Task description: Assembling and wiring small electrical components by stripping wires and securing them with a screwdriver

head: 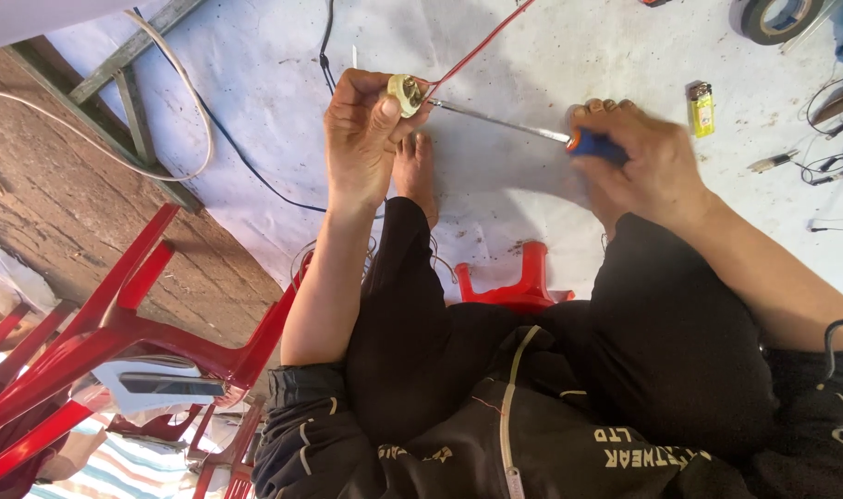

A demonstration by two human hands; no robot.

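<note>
My left hand [364, 139] pinches a small cream-coloured round fitting [406, 93] between thumb and fingers; a red wire [482, 43] runs from it up and to the right. My right hand [641, 164] grips the blue and orange handle of a screwdriver [512, 126]. Its metal shaft points left, and the tip touches the fitting. Both hands are above my bare feet and my knees in black trousers, over a white sheet [532, 55] on the floor.
A yellow lighter [702, 108] lies right of my right hand. A roll of tape [775, 18] is at the top right, thin wires [833, 166] at the right edge. Red plastic chairs [107, 342] stand at the left; a red stool [519, 286] sits between my knees.
</note>
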